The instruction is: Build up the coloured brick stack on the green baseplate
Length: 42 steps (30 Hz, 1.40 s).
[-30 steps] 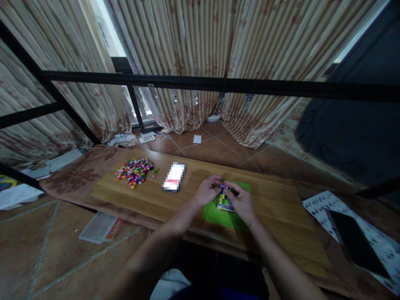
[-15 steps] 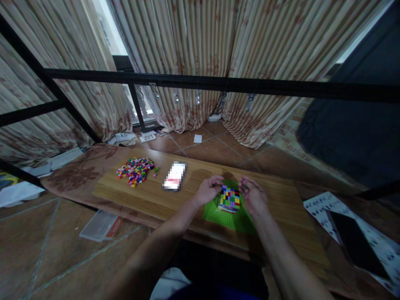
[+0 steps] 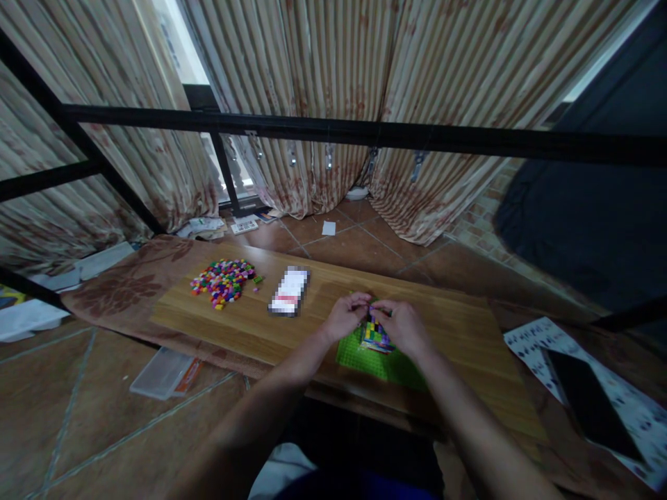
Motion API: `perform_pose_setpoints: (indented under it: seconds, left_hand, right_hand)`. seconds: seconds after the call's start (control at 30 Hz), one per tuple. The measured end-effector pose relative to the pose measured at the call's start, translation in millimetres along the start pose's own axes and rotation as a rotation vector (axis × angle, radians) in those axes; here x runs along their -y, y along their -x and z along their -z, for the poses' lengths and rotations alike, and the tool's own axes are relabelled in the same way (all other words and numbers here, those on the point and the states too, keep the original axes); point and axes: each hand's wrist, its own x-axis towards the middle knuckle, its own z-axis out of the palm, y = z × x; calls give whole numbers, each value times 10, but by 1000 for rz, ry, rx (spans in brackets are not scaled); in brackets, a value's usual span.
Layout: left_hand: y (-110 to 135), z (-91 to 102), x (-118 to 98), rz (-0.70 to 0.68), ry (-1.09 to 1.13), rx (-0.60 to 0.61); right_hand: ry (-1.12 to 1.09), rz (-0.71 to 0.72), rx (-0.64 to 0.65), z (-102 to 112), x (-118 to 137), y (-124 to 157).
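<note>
You have one green baseplate point(image 3: 383, 362), one brick build point(image 3: 374, 336) and one loose brick pile point(image 3: 223, 280). One phone point(image 3: 288, 292) lies on the bench point(image 3: 469, 361). Two hands work here: left hand point(image 3: 346, 317), right hand point(image 3: 404, 326).

**Both hands meet over brick block on green plate**

Left hand point(image 3: 347, 317) and right hand point(image 3: 402, 326) close together above the multicoloured brick block point(image 3: 374, 336), fingertips touching its far edge. Block sits on green baseplate point(image 3: 365, 360) on wooden board point(image 3: 469, 333). Loose brick pile point(image 3: 223, 280) and blurred phone point(image 3: 289, 292) lie left, well apart.
</note>
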Motion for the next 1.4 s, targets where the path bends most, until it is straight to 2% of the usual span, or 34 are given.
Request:
perform_pose_setpoints:
  seconds: [0.27, 0.43, 0.6, 0.8, 0.93, 1.07, 1.17, 1.23, 1.3, 1.33, 1.4]
  left_hand:
    - [50, -21, 41, -8, 86, -15]
    - [105, -9, 31, 8, 217, 1]
    - [92, -18, 5, 66, 155, -24]
    - [86, -45, -39, 87, 62, -61]
    - [65, -46, -64, 97, -43, -50]
    - [13, -42, -58, 80, -125, -46]
    - [-21, -35, -69, 53, -171, -23]
    - [-35, -31, -87, 26, -211, 0]
    - [-43, -32, -102, 6, -250, 8]
    - [-46, -35, -106, 2, -264, 4]
    - [-50, -47, -110, 10, -274, -11]
  right_hand:
    - [135, 15, -35, -56, 12, 59]
    - [105, -9, -58, -83, -15, 72]
    - [-3, -25, -99, -117, -49, 93]
    - [-287, -70, -186, -144, -92, 80]
    - [-524, -153, -278, 5, -118, 112]
    - [-881, -247, -238, 300, -99, 361]
    - [-1081, -381, -166, 374, -21, 664]
    - [-1010, -468, -119, 273, 53, 860]
    - [-870, -508, -21, 74, 122, 1002]
    - [-785, -498, 13, -43, 149, 1045]
    - [-598, -364, 58, -273, 180, 1072]
